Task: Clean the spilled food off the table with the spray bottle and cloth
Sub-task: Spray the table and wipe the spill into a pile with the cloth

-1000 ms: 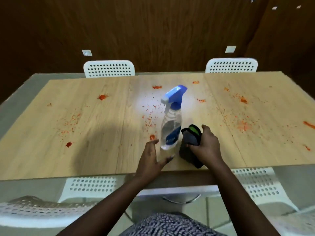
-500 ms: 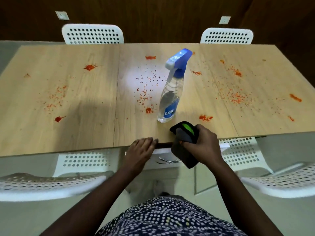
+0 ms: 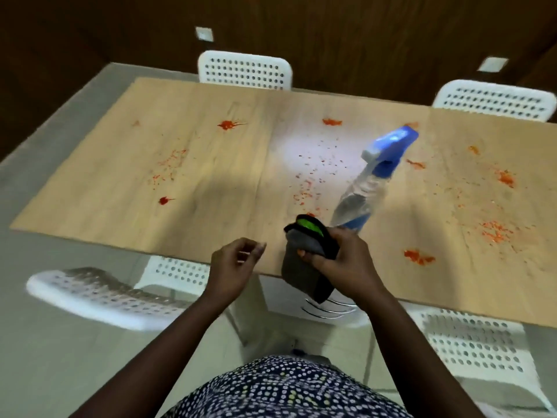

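A clear spray bottle (image 3: 366, 188) with a blue trigger head stands on the wooden table (image 3: 211, 182), just beyond my right hand. My right hand (image 3: 343, 260) grips a folded grey, black and green cloth (image 3: 304, 260) over the table's near edge. My left hand (image 3: 232, 267) hovers to the left of the cloth with its fingers loosely curled, holding nothing. Red-orange food spills lie across the table: a splat (image 3: 229, 125) at far left, a blob (image 3: 417, 256) near the front right, and scattered specks (image 3: 307, 188) in the middle.
White perforated chairs stand at the far side (image 3: 244, 70) (image 3: 494, 99) and at the near side (image 3: 99, 294) (image 3: 473, 348). A dark wood wall rises behind the table. The table's near edge runs just under my hands.
My left hand has lifted off the table's near edge and now hovers with curled fingers. The view has swung to the left. My right hand still holds the cloth.
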